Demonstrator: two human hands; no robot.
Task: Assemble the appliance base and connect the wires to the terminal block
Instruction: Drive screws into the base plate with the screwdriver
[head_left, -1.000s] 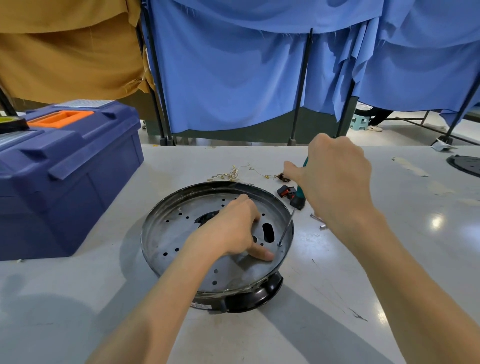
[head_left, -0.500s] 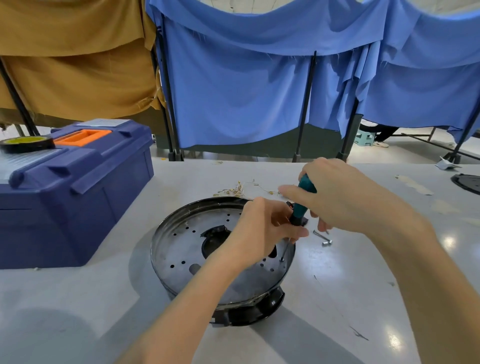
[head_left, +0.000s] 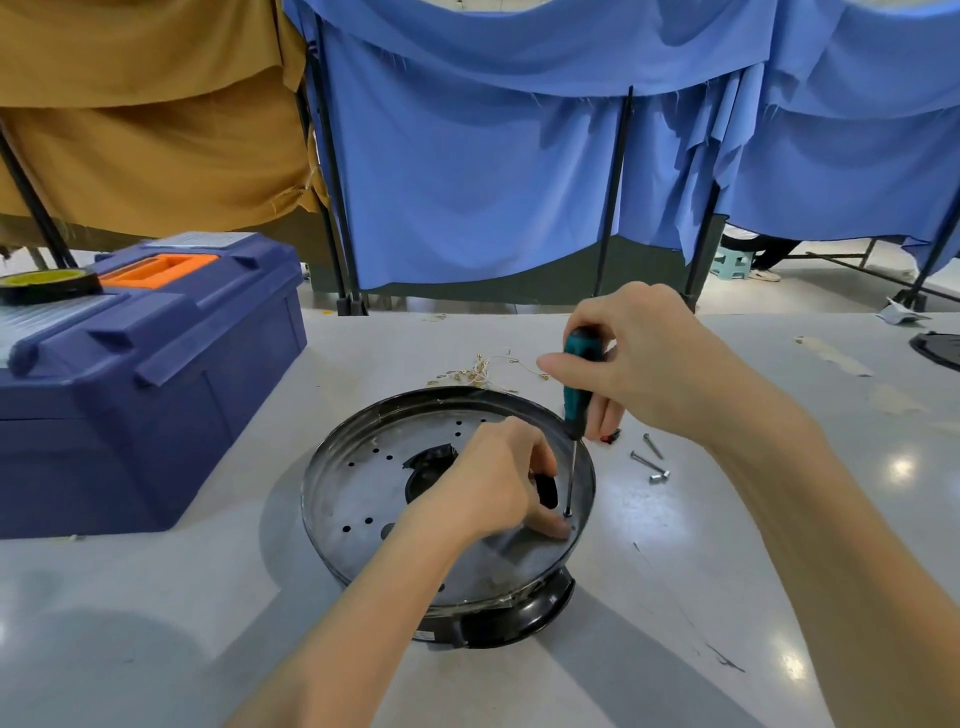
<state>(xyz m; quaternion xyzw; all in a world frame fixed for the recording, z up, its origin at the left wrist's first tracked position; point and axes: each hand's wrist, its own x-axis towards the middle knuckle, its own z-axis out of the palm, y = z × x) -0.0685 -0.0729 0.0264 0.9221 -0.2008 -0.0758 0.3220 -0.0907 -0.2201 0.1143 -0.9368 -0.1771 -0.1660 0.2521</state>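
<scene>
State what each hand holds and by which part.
The right hand grips the screwdriver by its teal handle. The left hand rests on the plate beside the tip; whether it pinches anything cannot be told.

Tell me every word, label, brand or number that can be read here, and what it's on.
No text here is legible.
White sticker on the black appliance base: too small to read.
Pale panel on the blue toolbox lid: blurred, unreadable.
Teal screwdriver in the right hand: no marking shows.
</scene>
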